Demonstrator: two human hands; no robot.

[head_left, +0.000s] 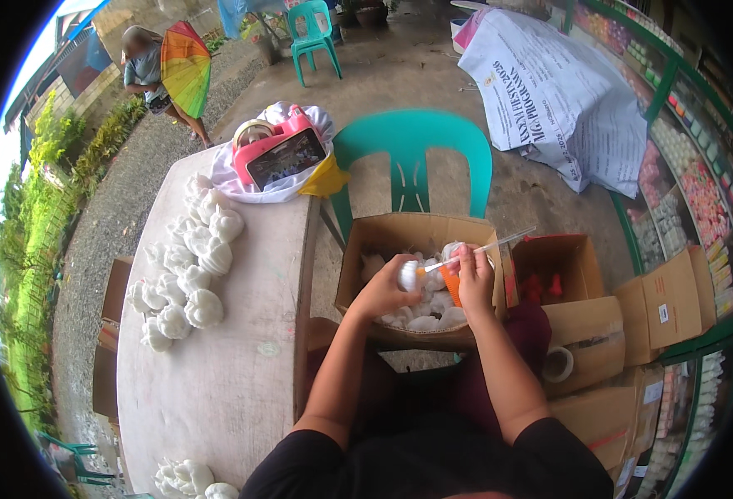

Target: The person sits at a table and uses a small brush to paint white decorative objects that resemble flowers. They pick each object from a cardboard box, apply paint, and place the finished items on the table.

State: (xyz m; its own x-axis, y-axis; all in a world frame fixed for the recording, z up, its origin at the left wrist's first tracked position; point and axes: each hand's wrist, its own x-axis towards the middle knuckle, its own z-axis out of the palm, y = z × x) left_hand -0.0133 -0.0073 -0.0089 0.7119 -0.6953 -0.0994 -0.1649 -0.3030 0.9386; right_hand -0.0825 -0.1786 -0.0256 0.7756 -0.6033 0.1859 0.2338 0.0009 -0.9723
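Observation:
My left hand (384,291) is closed around a small white figurine (408,276), its detail too small to make out. In my right hand (473,281) is a thin, pale, see-through stick (502,241), which looks like a slim brush. Its orange-and-white end meets or nearly meets the white figurine; whether they touch I cannot tell. An orange ribbed piece (450,285) shows beside my right fingers, partly hidden. Both hands are over an open cardboard box (358,312) at my lap, with several white pieces (427,321) inside.
Several white figurines (192,268) stand on the pale table (242,391) to my left. A phone (287,158) leans in a pink holder at its far end. A green chair (408,125) stands beyond the box. At right are cartons (587,328) and shelves (691,179). A person walks with an umbrella (185,71).

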